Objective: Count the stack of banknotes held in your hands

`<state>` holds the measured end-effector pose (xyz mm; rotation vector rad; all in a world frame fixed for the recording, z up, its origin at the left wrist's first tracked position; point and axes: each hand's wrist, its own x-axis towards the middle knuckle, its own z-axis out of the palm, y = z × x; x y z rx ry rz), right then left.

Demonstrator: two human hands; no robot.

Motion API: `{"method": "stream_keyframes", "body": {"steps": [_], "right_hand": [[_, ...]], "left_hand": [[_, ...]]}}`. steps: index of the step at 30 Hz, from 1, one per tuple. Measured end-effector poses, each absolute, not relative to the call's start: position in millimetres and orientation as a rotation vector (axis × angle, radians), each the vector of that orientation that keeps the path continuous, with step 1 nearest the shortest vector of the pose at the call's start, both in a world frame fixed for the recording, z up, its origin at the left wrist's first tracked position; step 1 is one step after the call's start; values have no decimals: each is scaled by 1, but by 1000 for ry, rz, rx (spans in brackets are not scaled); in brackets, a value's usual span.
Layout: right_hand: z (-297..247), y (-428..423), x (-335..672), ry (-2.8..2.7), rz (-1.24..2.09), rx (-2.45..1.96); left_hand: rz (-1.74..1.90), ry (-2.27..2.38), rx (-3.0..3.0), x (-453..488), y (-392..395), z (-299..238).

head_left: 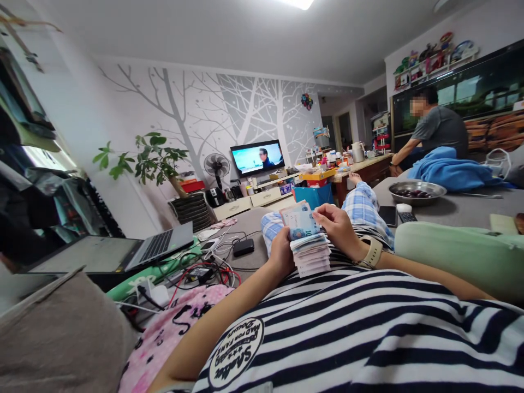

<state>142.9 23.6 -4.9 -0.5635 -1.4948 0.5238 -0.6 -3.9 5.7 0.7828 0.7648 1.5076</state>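
Note:
A thick stack of banknotes [310, 255] hangs folded over in front of my striped shirt, its lower ends fanned out in layers. My left hand [281, 252] is closed round the left side of the stack. Upright above it stand several blue-green and pinkish banknotes [301, 221]. With thumb and forefinger, my right hand [336, 228] pinches the right edge of the front blue-green note. A pale watch [373, 251] is on my right wrist. The fingers of my left hand are partly hidden behind the notes.
To the left lie an open laptop [158, 248], tangled cables and a black box [243, 247]. On the right are a metal bowl [417, 192] with dark round items, a phone [387, 215] and a green cushion [458, 256]. Another person [440, 128] sits at the far right by a cluttered table.

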Motion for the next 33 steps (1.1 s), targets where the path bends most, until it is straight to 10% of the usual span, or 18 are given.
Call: {"method": "stream_keyframes", "body": {"steps": [33], "right_hand": [[-5, 16, 143, -1615, 383, -500]], "left_hand": [[1564, 792, 900, -2, -3, 6]]}}
